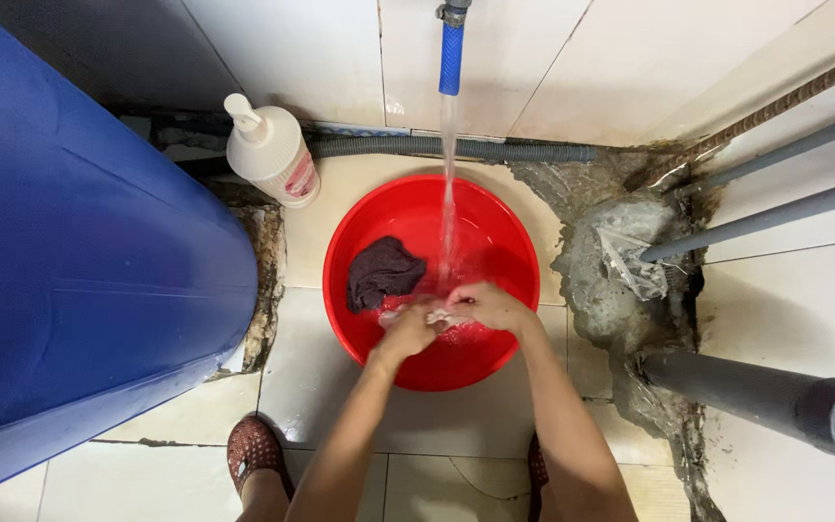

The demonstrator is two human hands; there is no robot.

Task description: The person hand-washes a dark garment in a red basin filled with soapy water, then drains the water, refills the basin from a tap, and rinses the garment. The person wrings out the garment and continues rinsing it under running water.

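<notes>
A round red basin (504, 237) stands on the tiled floor under a blue tap spout (451, 58), and water streams down into it. Over the basin's near side my left hand (408, 332) and my right hand (488, 305) are pressed together around a small pale cloth (445, 316), each gripping one end. A dark brown cloth (381, 271) lies bunched in the basin's left part, just beyond my left hand.
A large blue barrel (79, 251) fills the left. A white pump bottle (271, 153) stands by the wall, a grey corrugated hose (437, 148) behind it. Grey pipes (775, 217) and rough cement (620, 261) lie at right. My sandalled foot (253, 449) is below.
</notes>
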